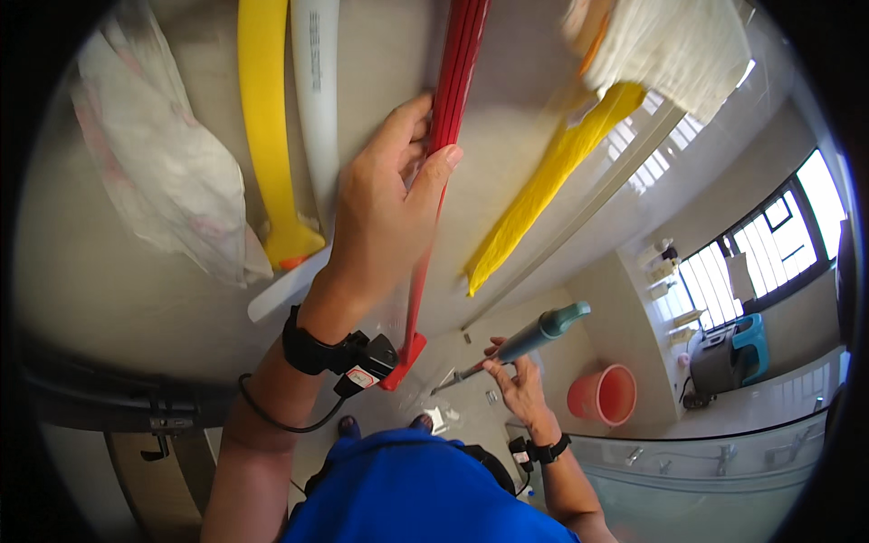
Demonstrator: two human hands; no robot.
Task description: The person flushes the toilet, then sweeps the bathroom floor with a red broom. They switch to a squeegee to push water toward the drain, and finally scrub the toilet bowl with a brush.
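My left hand [390,210] is raised in front of a pale wall surface, its thumb and fingers around a long red ribbed handle or strip [458,75]. That red piece narrows downward, and a red block-like part [405,363] shows near its lower end. Lower right, my right hand [519,387] grips the thin part of a grey-blue pole-like tool with a teal end [543,332]; its exact kind is unclear. Left of my left hand are a yellow strip-like thing [263,122], a white tube [316,102] bearing writing and a crumpled whitish cloth or bag [170,163].
A long yellow wrapped thing [543,197] and a whitish cloth [672,54] are at the upper right. Beyond my right hand stand a pink bucket [603,396], a shelf with several bottles, a blue plastic stool [752,346] and a barred window [767,244]. A glass panel [679,502] is at lower right.
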